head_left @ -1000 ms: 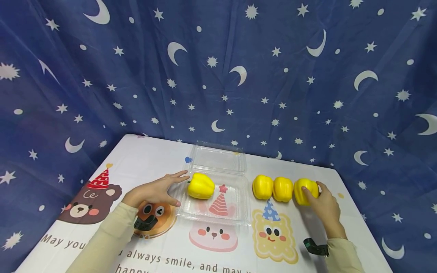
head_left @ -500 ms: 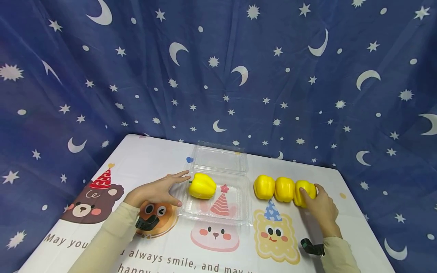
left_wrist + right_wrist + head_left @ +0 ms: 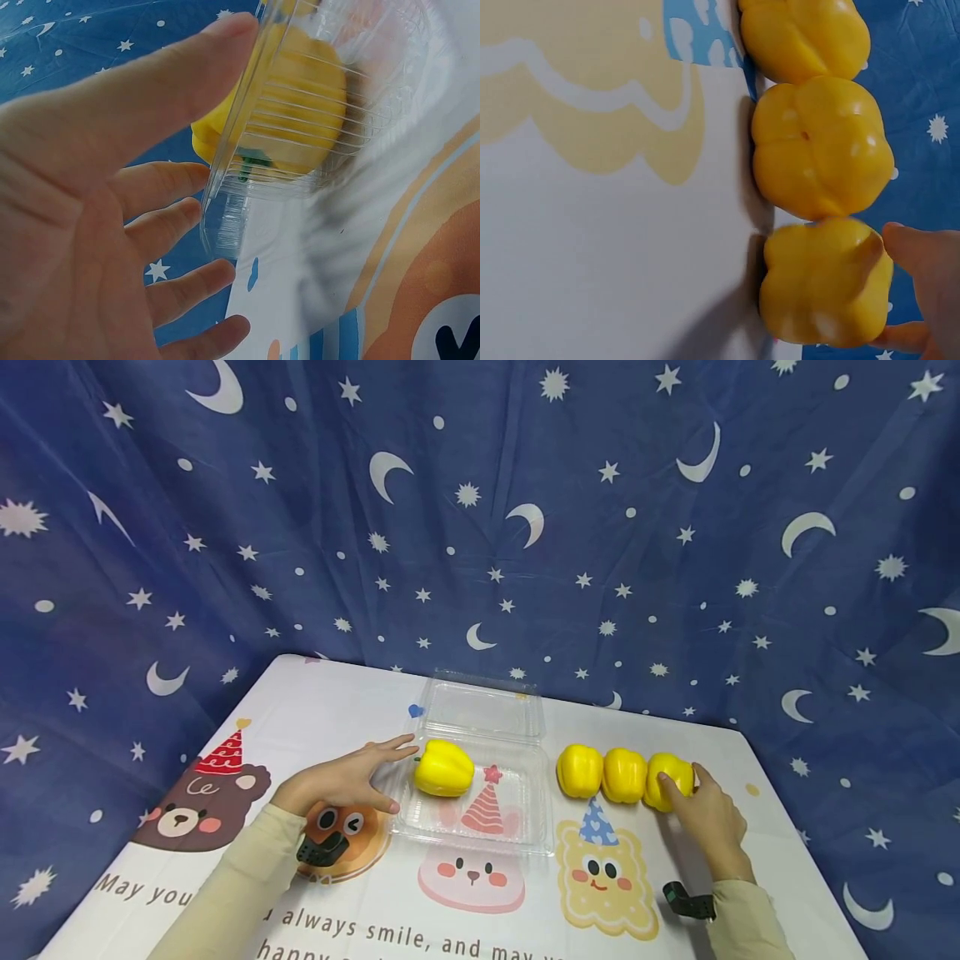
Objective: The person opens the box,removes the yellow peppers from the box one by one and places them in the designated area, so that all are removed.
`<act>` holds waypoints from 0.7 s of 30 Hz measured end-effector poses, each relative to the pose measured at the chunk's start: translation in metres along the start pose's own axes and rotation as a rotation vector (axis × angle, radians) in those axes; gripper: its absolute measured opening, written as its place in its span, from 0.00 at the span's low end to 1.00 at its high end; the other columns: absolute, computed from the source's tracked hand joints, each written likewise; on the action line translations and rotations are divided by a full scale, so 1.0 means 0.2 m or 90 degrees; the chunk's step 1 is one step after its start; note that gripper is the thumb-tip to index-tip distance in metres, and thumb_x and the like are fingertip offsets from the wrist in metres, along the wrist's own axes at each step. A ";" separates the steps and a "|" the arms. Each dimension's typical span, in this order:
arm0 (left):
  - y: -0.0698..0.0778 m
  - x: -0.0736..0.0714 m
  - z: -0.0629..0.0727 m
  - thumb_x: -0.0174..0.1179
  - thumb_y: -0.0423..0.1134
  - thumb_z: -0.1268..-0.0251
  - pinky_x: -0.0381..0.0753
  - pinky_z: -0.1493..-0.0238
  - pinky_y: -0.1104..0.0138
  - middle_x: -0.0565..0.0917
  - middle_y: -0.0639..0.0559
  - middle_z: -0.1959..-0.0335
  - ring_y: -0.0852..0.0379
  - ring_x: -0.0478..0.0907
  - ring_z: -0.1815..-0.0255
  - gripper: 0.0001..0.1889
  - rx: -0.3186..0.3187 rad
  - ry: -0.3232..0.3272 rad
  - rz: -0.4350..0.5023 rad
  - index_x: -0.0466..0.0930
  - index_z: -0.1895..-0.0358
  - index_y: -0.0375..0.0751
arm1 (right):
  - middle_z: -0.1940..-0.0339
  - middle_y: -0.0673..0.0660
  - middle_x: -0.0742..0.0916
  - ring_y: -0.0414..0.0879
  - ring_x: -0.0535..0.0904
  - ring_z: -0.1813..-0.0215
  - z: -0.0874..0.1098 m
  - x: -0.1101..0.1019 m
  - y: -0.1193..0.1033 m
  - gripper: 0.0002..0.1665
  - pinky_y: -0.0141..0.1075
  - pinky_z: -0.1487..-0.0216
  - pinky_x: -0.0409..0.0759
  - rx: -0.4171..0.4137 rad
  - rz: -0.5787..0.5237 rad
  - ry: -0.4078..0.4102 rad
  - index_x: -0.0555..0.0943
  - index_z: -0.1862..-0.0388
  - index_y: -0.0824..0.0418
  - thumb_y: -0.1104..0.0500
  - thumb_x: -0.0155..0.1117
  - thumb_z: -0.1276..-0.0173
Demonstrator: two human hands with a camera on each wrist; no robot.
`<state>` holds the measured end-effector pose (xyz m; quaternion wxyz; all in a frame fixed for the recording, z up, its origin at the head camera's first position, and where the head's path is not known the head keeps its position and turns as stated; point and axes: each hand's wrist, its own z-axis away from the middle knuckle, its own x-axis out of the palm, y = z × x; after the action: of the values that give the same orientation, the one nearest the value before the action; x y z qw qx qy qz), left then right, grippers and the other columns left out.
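Observation:
Three yellow bell peppers stand in a row on the right of the table: a left one, a middle one and a right one. My right hand grips the right one, thumb on its near side and fingers on the far right side. In the right wrist view this pepper sits right against its neighbour. A further yellow bell pepper lies in the clear plastic clamshell box, green stem to the left. My left hand is spread at the box's left rim, thumb tip right at the edge.
The box's lid lies folded back toward the rear table edge. A white tablecloth with printed cartoon figures and lettering covers the table. Behind it hangs a blue curtain with moons and stars.
My right hand has shifted the right bell pepper slightly left, closing the gap to the middle one. The left hand stays at the box's rim.

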<state>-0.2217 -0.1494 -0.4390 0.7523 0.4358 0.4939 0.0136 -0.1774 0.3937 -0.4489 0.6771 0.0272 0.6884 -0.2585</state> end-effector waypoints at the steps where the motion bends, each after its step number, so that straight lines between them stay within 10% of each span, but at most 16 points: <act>1: 0.00 0.00 0.00 0.75 0.43 0.45 0.55 0.23 0.34 0.49 0.42 0.16 0.30 0.50 0.18 0.47 -0.001 0.000 0.001 0.60 0.21 0.43 | 0.33 0.77 0.75 0.74 0.79 0.43 0.00 0.00 0.00 0.56 0.61 0.57 0.78 -0.002 0.000 -0.003 0.57 0.21 0.67 0.25 0.45 0.29; 21: 0.00 0.00 0.00 0.75 0.43 0.44 0.54 0.24 0.33 0.48 0.41 0.16 0.27 0.48 0.19 0.48 -0.008 -0.003 0.007 0.60 0.21 0.43 | 0.30 0.77 0.73 0.75 0.77 0.41 0.02 -0.08 -0.04 0.52 0.63 0.55 0.77 -0.001 -0.018 0.015 0.58 0.21 0.66 0.30 0.49 0.28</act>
<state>-0.2223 -0.1494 -0.4391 0.7560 0.4340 0.4897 0.0198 -0.1743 0.3905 -0.4316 0.6653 0.0203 0.6969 -0.2670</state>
